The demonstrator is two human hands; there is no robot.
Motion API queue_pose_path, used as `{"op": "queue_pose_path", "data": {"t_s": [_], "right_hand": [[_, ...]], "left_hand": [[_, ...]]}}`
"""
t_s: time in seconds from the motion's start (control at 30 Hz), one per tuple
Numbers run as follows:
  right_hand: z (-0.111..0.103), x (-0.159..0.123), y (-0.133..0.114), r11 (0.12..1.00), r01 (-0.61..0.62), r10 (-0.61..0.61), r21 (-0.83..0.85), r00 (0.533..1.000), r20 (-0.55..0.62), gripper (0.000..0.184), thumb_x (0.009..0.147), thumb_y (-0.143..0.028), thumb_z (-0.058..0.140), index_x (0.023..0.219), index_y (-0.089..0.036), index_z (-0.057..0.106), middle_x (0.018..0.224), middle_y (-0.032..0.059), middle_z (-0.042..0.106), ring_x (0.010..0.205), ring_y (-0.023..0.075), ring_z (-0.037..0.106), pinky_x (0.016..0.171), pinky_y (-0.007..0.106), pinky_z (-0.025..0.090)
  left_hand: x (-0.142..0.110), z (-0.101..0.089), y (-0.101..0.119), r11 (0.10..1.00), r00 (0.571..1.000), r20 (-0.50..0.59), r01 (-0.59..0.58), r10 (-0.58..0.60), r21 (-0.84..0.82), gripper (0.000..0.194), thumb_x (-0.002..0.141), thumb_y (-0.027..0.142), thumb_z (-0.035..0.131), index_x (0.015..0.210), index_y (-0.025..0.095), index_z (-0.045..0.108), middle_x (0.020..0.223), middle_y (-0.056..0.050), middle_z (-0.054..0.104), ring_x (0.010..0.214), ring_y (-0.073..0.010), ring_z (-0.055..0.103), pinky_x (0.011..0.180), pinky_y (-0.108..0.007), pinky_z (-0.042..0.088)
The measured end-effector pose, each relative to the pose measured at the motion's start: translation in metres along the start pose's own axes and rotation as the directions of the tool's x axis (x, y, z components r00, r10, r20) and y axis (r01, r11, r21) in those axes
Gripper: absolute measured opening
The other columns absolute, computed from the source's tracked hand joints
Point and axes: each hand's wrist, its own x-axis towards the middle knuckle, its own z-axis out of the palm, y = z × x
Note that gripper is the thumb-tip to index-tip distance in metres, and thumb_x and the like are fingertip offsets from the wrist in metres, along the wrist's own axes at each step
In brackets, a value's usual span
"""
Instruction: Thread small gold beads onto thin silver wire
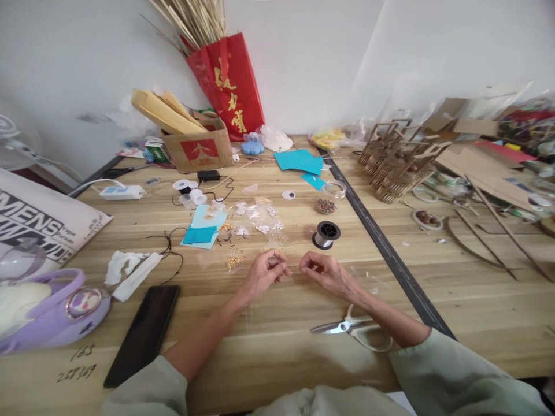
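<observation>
My left hand [267, 273] is over the middle of the table, its thumb and fingers bent into a pinch. Facing it a short gap away, my right hand [324, 271] is pinched too. Whatever lies between the fingertips is too small to make out. Just behind my right hand stands a black spool [326, 235] wound with fine silvery line. To the left of my left hand is a little heap of gold beads [235, 263]. White-handled scissors [347, 327] lie partly open under my right forearm, which hides some of one handle.
Small plastic bags [260, 214] of findings and blue packets [202, 234] lie beyond my hands. A phone [143, 335] and a purple container [56, 312] are at left. A jar of beads [326, 206], wooden baskets [392, 164] and a cardboard box [197, 144] stand farther back.
</observation>
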Motion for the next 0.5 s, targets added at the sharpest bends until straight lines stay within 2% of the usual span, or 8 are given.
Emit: {"op": "queue_pose_path", "data": {"t_s": [0.1,0.17,0.3,0.5], "right_hand": [[-0.005,0.006,-0.004,0.999,-0.002,0.001,0.055,1.0,0.024,0.017,0.083,-0.031,0.054,0.077,-0.015,0.057,0.067,-0.0008,0.055,0.06,0.0092,0.047,0.053,0.02,0.036],[-0.006,0.01,-0.005,0.994,-0.011,0.006,0.105,0.999,0.041,0.017,0.082,-0.031,0.055,0.076,-0.015,0.057,0.065,-0.0013,0.053,0.058,0.0088,0.044,0.052,0.02,0.034],[-0.004,0.017,-0.002,0.972,-0.046,0.033,0.231,0.998,0.059,0.019,0.08,-0.032,0.057,0.075,-0.014,0.056,0.063,-0.002,0.052,0.054,0.0078,0.042,0.05,0.021,0.031],[0.001,0.025,0.006,0.932,-0.054,0.057,0.359,0.998,0.002,0.025,0.077,-0.039,0.062,0.075,-0.015,0.056,0.062,-0.002,0.054,0.054,0.0084,0.046,0.051,0.021,0.037]], "left_hand": [[0.004,0.001,0.0,0.999,0.999,-0.027,-0.029,0.029,0.017,0.022,0.074,0.029,0.063,0.087,0.016,0.051,0.063,0.0,0.065,0.044,-0.0066,0.047,0.044,-0.018,0.037],[0.006,0.001,0.0,0.998,0.998,-0.037,-0.047,0.048,0.043,0.015,0.074,0.026,0.061,0.081,0.015,0.055,0.063,-0.001,0.064,0.044,-0.0065,0.047,0.044,-0.018,0.036],[0.007,0.001,-0.001,0.995,0.998,-0.024,-0.053,0.055,0.081,0.011,0.071,0.02,0.062,0.078,0.012,0.063,0.071,-0.003,0.065,0.052,-0.0078,0.051,0.051,-0.02,0.041],[0.005,0.001,-0.005,0.997,0.999,0.043,-0.033,0.03,0.065,0.023,0.073,0.032,0.066,0.081,0.011,0.066,0.074,-0.006,0.067,0.061,-0.0109,0.056,0.061,-0.023,0.045]]}}
